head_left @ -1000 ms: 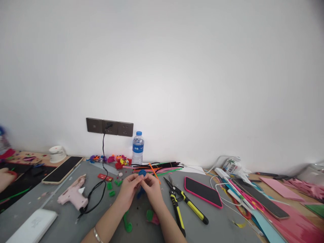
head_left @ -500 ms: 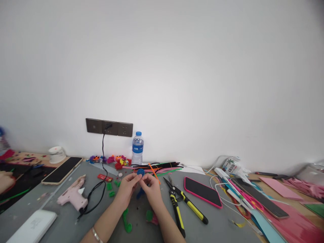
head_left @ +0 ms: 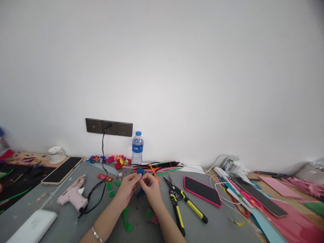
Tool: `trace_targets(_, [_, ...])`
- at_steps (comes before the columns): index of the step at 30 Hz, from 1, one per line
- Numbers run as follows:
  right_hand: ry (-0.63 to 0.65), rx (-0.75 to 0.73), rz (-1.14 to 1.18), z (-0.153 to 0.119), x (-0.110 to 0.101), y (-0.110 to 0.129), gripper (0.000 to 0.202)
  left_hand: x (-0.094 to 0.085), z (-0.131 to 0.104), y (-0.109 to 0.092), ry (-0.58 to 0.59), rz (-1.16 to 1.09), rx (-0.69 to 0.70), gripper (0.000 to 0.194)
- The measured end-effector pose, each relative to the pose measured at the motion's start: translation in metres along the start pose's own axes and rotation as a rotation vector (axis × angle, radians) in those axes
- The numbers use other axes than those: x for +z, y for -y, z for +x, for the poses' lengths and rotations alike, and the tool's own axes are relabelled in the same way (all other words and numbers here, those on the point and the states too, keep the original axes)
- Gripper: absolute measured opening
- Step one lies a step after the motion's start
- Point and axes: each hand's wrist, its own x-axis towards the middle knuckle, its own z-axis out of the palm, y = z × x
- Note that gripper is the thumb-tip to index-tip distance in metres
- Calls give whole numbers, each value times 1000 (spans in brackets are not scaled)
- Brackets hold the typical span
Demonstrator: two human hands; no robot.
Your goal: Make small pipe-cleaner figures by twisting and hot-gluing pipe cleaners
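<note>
Between my two hands is a blue coiled pipe-cleaner piece (head_left: 140,172), its round disc showing above my fingertips. My left hand (head_left: 129,187) pinches it from the left. My right hand (head_left: 150,187) closes on it from the right, thumb against the left fingers. Part of the blue piece hangs below, mostly hidden by the fingers. Under my wrists lie a green coiled pipe-cleaner piece (head_left: 127,222) and another green piece (head_left: 149,214) with pink beside it. Several small green bits (head_left: 109,186) rest left of my left hand.
Yellow-black pliers (head_left: 181,206) and a pink-cased phone (head_left: 202,191) lie to the right. A pink glue gun (head_left: 74,194) with its black cable (head_left: 103,168) is on the left. Behind my hands stand a water bottle (head_left: 137,148) and a bundle of pipe cleaners (head_left: 164,166).
My hands stay nearly still around the blue piece. At the far left, another person's hand has drawn back almost out of view.
</note>
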Motion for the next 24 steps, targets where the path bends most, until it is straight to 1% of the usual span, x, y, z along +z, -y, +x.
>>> trace_targets(3, [5, -2, 22, 0, 1, -1, 20, -1, 2, 3, -3, -6, 15, 31])
trace_targets(9, [8, 19, 43, 1, 1, -2, 21, -2, 4, 8, -44, -18, 56, 31])
trace_targets(15, [22, 20, 76, 1, 0, 1, 19, 3, 1, 2, -76, -63, 52, 33])
trace_targets(21, [28, 23, 104, 1, 1, 1, 21, -1, 3, 5, -65, -80, 31, 31])
trace_targets(24, [22, 25, 77, 1, 0, 0, 19, -3, 3, 7, -32, -102, 15, 35])
